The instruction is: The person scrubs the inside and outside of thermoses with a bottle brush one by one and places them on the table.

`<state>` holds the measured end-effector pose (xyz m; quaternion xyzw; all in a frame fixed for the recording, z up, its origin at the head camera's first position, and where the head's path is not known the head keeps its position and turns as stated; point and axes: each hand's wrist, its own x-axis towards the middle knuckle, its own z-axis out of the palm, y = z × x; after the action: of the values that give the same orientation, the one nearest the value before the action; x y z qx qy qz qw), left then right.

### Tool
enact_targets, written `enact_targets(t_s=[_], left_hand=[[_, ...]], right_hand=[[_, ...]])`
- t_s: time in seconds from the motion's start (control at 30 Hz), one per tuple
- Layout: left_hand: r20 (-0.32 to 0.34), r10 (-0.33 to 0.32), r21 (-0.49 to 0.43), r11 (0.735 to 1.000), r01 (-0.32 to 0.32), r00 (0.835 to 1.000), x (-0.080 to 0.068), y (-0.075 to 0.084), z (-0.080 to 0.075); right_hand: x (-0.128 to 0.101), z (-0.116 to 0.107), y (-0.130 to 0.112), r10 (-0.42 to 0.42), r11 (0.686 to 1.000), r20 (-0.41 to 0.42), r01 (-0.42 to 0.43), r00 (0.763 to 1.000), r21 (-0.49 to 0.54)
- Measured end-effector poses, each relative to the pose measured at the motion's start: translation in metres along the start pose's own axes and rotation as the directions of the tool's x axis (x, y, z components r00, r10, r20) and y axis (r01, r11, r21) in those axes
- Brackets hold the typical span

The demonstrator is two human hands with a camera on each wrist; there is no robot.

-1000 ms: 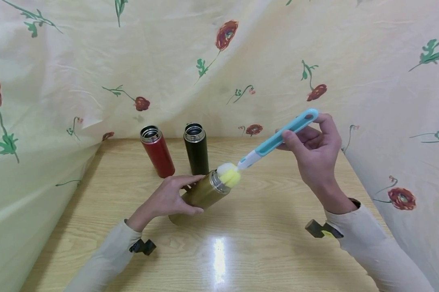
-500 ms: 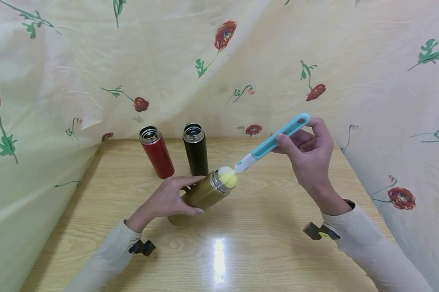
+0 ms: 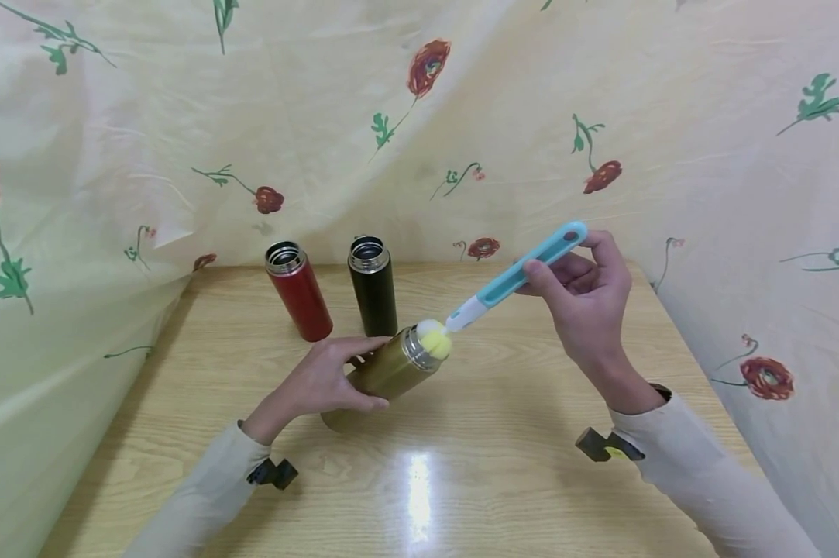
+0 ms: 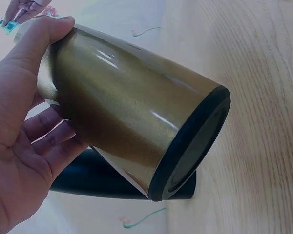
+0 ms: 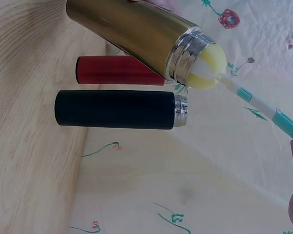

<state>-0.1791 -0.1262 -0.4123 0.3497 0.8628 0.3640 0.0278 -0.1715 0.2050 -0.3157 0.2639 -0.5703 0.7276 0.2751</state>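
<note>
A gold thermos bottle (image 3: 389,370) is tilted, its open steel mouth toward the right. My left hand (image 3: 328,380) grips it round the body, thumb on the near side; the left wrist view shows the bottle's dark base (image 4: 190,146) raised off the table. My right hand (image 3: 593,302) pinches the blue handle of a bottle brush (image 3: 517,275). The brush's yellow and white sponge head (image 5: 207,66) sits partly in the bottle's mouth, with its outer end bulging out. How deep the sponge reaches inside is hidden.
An uncapped red bottle (image 3: 300,298) and an uncapped black bottle (image 3: 373,291) stand upright behind my left hand. The wooden table (image 3: 517,465) ends at a flowered cloth (image 3: 321,116) hanging at the back and sides.
My right hand has moved down and left with the brush. More of the sponge head has gone into the gold bottle's mouth. My left hand and the bottle have hardly moved.
</note>
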Motion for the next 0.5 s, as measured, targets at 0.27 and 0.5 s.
enact_targets(t_s=[0.27, 0.5], left_hand=[[0.013, -0.001, -0.025, 1.0, 0.001, 1.0, -0.0003, -0.0028, 0.0019], [0.023, 0.007, -0.022, 1.0, -0.006, 1.0, -0.0002, -0.0027, 0.0012]], right_hand=[[-0.0025, 0.0014, 0.0025, -0.002, 1.0, 0.02, 0.002, 1.0, 0.004], [-0.0043, 0.0008, 0.0038, -0.014, 1.0, 0.04, 0.013, 0.999, 0.017]])
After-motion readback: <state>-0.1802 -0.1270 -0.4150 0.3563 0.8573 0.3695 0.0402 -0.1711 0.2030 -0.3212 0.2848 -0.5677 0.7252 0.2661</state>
